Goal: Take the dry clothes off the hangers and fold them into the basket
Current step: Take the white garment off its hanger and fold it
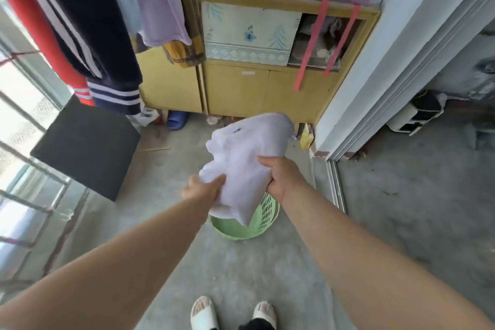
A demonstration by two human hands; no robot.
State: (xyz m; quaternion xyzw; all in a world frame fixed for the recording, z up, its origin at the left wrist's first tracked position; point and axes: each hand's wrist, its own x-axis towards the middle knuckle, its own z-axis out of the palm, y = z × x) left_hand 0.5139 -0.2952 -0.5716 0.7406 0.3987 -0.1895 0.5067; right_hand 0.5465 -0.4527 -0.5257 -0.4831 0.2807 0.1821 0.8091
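A folded white garment (245, 158) hangs in the air over the light green laundry basket (265, 218) on the floor. My left hand (202, 189) grips its lower left edge. My right hand (281, 177) grips its right side. The garment's lower end dips toward the basket's opening and hides most of it. At the upper left, clothes still hang: a red garment (34, 21), a dark navy one with white stripes (93, 27), and a pale lilac one (158, 0).
A black stool (85, 150) stands to the left, beside a window railing (24, 190). A yellow wooden cabinet (241, 88) lines the back wall, with a blue slipper (176, 119) beneath. A sliding door frame (380, 83) rises on the right. My feet in white slippers (233, 313) stand on the concrete floor.
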